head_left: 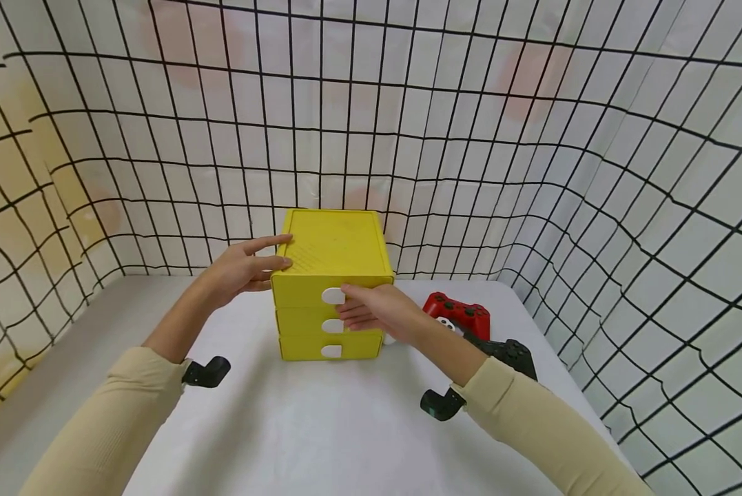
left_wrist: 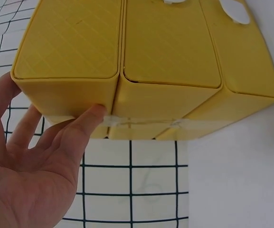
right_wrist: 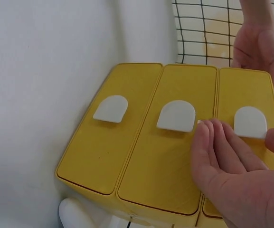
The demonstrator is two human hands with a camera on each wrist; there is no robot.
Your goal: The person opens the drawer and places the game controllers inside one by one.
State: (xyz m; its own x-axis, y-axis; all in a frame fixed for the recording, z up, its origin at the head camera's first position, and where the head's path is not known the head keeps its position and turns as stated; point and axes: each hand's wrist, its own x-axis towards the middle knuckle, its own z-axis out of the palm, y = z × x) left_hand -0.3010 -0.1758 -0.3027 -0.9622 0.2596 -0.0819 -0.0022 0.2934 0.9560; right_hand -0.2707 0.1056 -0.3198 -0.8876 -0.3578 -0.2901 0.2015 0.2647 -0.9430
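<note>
At the near edge of the scene, your two beige sleeves [head_left: 116, 413] reached in from left and right, with a black wrist device [head_left: 207, 373] at the left cuff and another black wrist device [head_left: 441, 405] at the right. Beyond them lay the white table [head_left: 346, 427]. To the right, a dark controller [head_left: 514, 356] rested near your right forearm.

Farther in, at the middle of the table, stood the yellow drawer box [head_left: 336, 241], its three drawers stacked and pushed in flush, each with a white tab on the near face. Your right hand [head_left: 386, 310] was at the top tab [head_left: 332, 296], the thumb at its edge and the other fingers just below, partly over the middle tab; you could not tell whether thumb and finger were clamped on it. The bottom tab [head_left: 331, 351] was uncovered.

Your left hand [head_left: 237, 272] held its fingers extended and apart, touching the box's left side and top edge without closing round it. A clear strip [left_wrist: 141, 122] ran across that left side.

Right of the box sat a red controller [head_left: 464, 315], with a white object [head_left: 389, 339] partly hidden beside the box. At the far side, black mesh [head_left: 358, 131] stood before a pale backing.
</note>
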